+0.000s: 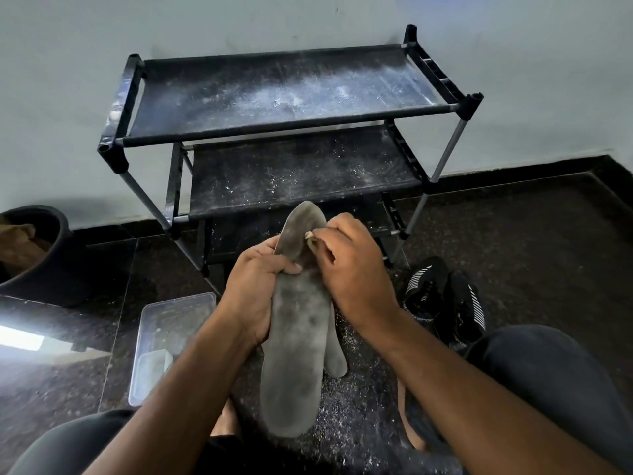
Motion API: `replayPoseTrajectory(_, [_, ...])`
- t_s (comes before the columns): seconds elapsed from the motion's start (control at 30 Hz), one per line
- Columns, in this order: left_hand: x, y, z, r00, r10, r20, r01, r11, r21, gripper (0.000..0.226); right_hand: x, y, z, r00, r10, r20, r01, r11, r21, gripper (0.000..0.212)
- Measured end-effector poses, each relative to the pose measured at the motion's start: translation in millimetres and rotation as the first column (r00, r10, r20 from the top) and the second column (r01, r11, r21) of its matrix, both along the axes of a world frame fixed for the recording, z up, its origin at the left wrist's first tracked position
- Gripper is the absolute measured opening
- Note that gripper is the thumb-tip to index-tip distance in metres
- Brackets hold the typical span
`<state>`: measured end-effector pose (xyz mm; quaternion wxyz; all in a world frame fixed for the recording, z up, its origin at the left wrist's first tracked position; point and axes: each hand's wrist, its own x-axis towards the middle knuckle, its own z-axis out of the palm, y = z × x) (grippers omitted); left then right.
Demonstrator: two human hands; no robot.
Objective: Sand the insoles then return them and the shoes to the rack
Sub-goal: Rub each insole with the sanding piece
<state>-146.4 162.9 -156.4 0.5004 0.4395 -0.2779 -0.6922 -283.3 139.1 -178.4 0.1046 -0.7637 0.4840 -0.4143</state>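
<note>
A long grey insole (296, 344) stands nearly upright in front of me, and my left hand (255, 286) grips it around its middle from the left. My right hand (352, 269) pinches a small tan piece of sandpaper (310, 238) against the insole's upper right edge. A second grey insole (335, 354) shows partly behind the first. The black shoes (445, 299) with white stripes lie on the floor to the right. The black shoe rack (291, 132) stands against the wall ahead, its dusty shelves bare.
A clear plastic box (168, 341) lies on the dark floor at the left. A dark round pot (41, 255) stands at the far left by the wall. Pale sanding dust speckles the floor under the insoles. My knees frame the bottom corners.
</note>
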Motion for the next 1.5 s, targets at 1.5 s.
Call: replayPoseTrajectory(1.5, [17.3, -9.8, -9.3, 0.985, 0.163, -0.051, -0.159, 0.985, 0.068, 0.043, 11.5, 20.8, 3.2, 0.985, 0.154, 0.076, -0.151, 0.987, -0.045, 0.011])
